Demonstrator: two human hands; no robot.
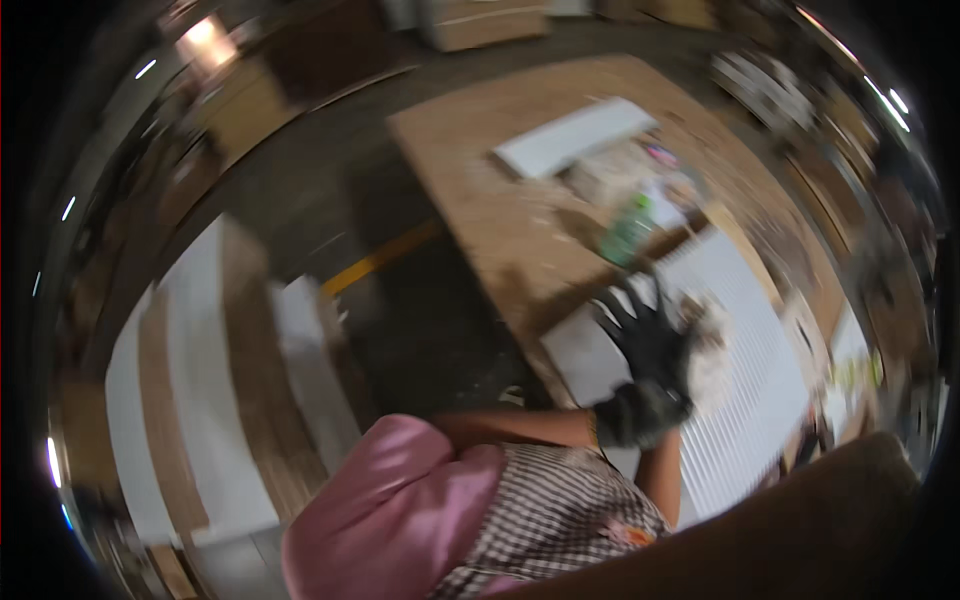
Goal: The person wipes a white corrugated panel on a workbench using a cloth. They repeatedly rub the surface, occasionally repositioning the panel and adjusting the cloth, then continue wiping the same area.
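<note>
The head view is blurred, so small details are hard to read. The left hand (645, 345) wears a black glove and comes from the lower edge over a bare forearm. Its fingers (612, 305) are spread wide and it grips nothing. The palm lies flat on a white ribbed panel (740, 400), which rests on the wooden bench (480, 190). Just right of the hand, touching the glove, there is a pale crumpled lump (712, 345) on the same panel; I cannot tell what material it is. The right hand does not show clearly; only a second bare forearm (662, 475) rises below the left wrist, and I cannot tell if that hand is open or closed.

Beyond the fingertips, near them, a green bottle (628, 232) stands on the bench. Further beyond it lies a long white board (575, 138), and some mixed small things are beside the bottle, too blurred to name. Below the wrist is the checked shirt (560, 515), and left of it a pink cloth (400, 510). Well to the left of the hand, on the dark floor (400, 300), lie white and wooden boards (210, 380) and a yellow stripe (385, 258).
</note>
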